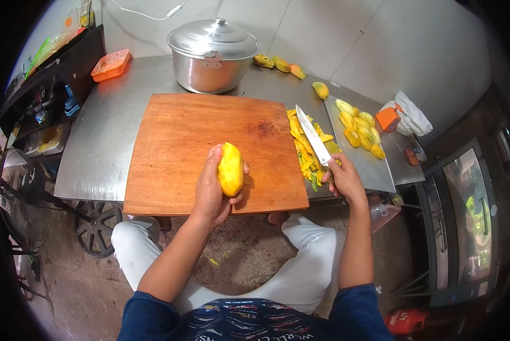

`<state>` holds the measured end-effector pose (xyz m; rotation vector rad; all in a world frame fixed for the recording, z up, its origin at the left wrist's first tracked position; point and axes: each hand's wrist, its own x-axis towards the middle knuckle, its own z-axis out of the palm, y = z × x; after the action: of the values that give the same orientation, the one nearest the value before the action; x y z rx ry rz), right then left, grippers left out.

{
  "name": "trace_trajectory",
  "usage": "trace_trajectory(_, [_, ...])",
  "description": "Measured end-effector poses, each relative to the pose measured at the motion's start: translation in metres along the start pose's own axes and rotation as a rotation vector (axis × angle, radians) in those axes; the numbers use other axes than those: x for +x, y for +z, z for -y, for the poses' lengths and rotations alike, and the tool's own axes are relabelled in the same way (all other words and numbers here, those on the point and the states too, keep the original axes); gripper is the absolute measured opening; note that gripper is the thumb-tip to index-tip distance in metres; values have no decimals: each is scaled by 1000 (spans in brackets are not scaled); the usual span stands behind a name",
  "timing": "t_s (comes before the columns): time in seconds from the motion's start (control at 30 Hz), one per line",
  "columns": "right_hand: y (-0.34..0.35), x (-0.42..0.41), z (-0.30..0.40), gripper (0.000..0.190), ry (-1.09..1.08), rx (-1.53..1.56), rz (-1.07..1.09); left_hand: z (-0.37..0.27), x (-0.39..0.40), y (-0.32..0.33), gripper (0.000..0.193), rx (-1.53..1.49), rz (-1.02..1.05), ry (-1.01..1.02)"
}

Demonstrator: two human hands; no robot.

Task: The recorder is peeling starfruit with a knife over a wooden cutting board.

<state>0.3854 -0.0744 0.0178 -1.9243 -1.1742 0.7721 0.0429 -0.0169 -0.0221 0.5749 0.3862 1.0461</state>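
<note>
A peeled yellow mango (231, 170) is gripped in my left hand (210, 187) above the near half of a wooden cutting board (186, 132). My right hand (343, 177) holds a kitchen knife (312, 134) by its handle, the blade pointing away from me and slightly left. Beneath the knife, a heap of yellow and green mango peels (302, 147) lies along the board's right edge. Farther right, several peeled mangoes (360, 123) rest together on a flat grey sheet (376, 174).
Behind the board stands a lidded aluminium pot (210, 70). Several unpeeled mangoes (281, 64) line the wall side of the metal table (97, 145). An orange plastic basket (111, 65) sits back left; an orange object (388, 118) and white plastic bag (411, 115) are at right. A fan (24, 192) stands left.
</note>
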Motion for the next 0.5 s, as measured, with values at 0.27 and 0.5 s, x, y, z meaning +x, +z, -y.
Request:
trace_trajectory(0.27, [-4, -10, -12, 29, 207, 275, 250, 0, -2, 2, 39, 0, -21, 5])
trace_trajectory(0.5, [12, -42, 20, 26, -90, 315, 154, -2, -1, 15, 49, -38, -111, 41])
